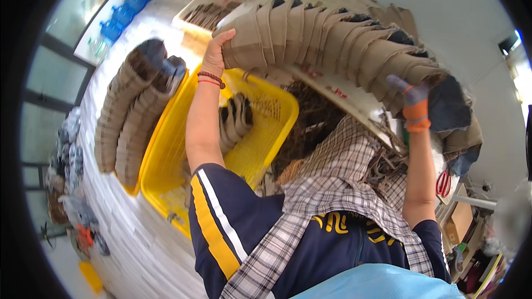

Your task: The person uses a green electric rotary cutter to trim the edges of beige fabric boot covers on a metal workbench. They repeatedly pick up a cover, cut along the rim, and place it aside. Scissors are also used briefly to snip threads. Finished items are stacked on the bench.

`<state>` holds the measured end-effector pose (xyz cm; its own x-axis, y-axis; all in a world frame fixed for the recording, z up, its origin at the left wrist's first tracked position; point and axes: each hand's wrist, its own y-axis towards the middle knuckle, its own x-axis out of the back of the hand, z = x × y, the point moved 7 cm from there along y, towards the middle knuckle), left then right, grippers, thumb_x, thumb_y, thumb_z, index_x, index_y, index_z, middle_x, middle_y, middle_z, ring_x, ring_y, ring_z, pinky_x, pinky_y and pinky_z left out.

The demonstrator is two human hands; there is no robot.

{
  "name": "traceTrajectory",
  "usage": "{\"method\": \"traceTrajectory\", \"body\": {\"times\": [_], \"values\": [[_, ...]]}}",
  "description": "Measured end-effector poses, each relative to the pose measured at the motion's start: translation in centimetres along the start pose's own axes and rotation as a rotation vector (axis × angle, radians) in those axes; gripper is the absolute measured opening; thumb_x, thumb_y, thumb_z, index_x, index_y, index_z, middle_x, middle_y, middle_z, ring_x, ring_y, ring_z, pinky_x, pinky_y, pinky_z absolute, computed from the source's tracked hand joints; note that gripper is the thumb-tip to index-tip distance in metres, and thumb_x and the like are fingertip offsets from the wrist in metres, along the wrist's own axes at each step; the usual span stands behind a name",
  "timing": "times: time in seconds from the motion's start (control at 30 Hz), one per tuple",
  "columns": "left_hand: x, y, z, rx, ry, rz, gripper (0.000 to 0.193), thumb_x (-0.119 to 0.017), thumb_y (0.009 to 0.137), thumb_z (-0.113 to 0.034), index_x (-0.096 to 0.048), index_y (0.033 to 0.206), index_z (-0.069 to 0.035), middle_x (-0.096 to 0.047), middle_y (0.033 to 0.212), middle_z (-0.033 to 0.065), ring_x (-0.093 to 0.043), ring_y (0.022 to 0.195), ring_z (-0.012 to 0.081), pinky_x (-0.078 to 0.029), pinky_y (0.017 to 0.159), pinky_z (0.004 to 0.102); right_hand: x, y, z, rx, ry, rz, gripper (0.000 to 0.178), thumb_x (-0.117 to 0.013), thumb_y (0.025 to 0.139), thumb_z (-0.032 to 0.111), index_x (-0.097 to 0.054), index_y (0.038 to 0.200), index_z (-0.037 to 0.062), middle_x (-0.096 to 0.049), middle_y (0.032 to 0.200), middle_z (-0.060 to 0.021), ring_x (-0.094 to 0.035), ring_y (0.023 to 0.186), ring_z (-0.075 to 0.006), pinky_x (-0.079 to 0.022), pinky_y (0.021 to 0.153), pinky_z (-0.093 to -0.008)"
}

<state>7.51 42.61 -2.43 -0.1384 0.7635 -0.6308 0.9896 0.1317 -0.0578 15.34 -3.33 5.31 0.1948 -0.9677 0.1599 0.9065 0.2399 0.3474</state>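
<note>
A long, arched row of nested tan cloth pieces [327, 36] with dark inner sides stretches across the top in front of me. Its left end is gripped by my left hand [217, 50], thumb on top, bead bracelet at the wrist. Near the right end, my right hand [413, 102], in a grey and orange glove, presses against the row; its fingers are partly hidden among the pieces. Below my left hand stands a yellow plastic basket [288, 113] with a shorter stack of similar pieces [235, 122] inside.
More nested stacks [130, 111] stand in another yellow basket at left. Ahead runs a pale worktable [354, 97], with a bin of brown strips [210, 14] beyond. Dark strips [310, 116] heap below the table. Red-handled scissors [443, 182] lie right. Blue water bottles [124, 14] line the window.
</note>
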Motion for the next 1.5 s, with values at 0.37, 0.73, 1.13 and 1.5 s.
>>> {"method": "traceTrajectory", "body": {"times": [0.37,0.73,1.13,1.5], "values": [[7.7,-38.1,-2.3,-0.352,0.215,-0.924,0.039,-0.060,0.082,-0.030,-0.064,0.110,-0.003,-0.065,0.108,0.0053,-0.061,0.099,0.0196,-0.047,0.091,0.0338,-15.4,-3.6,6.1,0.202,0.001,0.828,0.050,-0.079,0.071,0.002,-0.059,0.116,-0.0006,-0.062,0.115,-0.0101,-0.061,0.101,-0.0203,-0.050,0.090,-0.0359],[11.7,-58.5,12.0,-0.323,-0.059,-1.154,0.059,-0.059,0.083,-0.038,-0.053,0.126,0.002,-0.059,0.124,0.0149,-0.056,0.113,0.0301,-0.044,0.099,0.0422,-36.3,-12.5,-5.2,-0.193,0.275,1.374,0.062,-0.086,0.063,0.011,-0.060,0.118,-0.0009,-0.066,0.113,-0.0093,-0.060,0.103,-0.0183,-0.046,0.093,-0.0347],[21.6,-64.7,25.8,-0.120,-0.353,-1.307,0.074,-0.065,0.081,-0.049,-0.043,0.137,-0.006,-0.052,0.133,0.0149,-0.052,0.119,0.0351,-0.043,0.099,0.0496,-42.1,-19.0,-20.9,-0.407,-0.247,1.506,0.063,-0.076,0.077,0.042,-0.058,0.123,0.0031,-0.063,0.117,-0.0126,-0.058,0.102,-0.0280,-0.044,0.091,-0.0414],[29.2,-56.1,29.0,1.533,1.281,-0.854,0.057,-0.067,0.085,-0.035,-0.050,0.132,-0.007,-0.053,0.132,0.0193,-0.054,0.115,0.0366,-0.042,0.099,0.0399,-32.6,-17.1,-21.4,0.003,-1.100,1.339,0.033,-0.052,0.095,0.033,-0.064,0.109,0.0063,-0.066,0.102,-0.0092,-0.059,0.098,-0.0296,-0.048,0.085,-0.0419]]}}
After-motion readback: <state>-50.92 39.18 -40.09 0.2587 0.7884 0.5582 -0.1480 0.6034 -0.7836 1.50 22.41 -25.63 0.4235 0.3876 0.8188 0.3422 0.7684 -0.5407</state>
